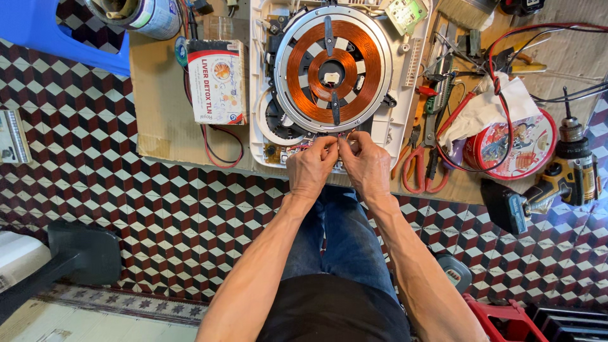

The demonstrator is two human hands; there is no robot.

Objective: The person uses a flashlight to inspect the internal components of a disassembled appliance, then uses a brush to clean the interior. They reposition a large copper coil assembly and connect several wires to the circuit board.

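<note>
An opened white induction cooker housing (261,95) lies on a cardboard-covered table, its round copper coil (304,69) facing up. My left hand (310,168) and my right hand (366,166) meet at the cooker's near edge, fingertips pinched together on thin copper-coloured wires (337,136) coming off the coil. Both hands are closed around those wire ends; what lies under the fingers is hidden. A small green circuit board (405,14) sits at the housing's far right corner.
A white and red box (216,81) lies left of the cooker. Right of it are red-handled scissors (418,168), pliers, a round red tin (519,147) with a white cloth (491,104), red and black leads, and a yellow cordless drill (570,171). The floor is patterned tile.
</note>
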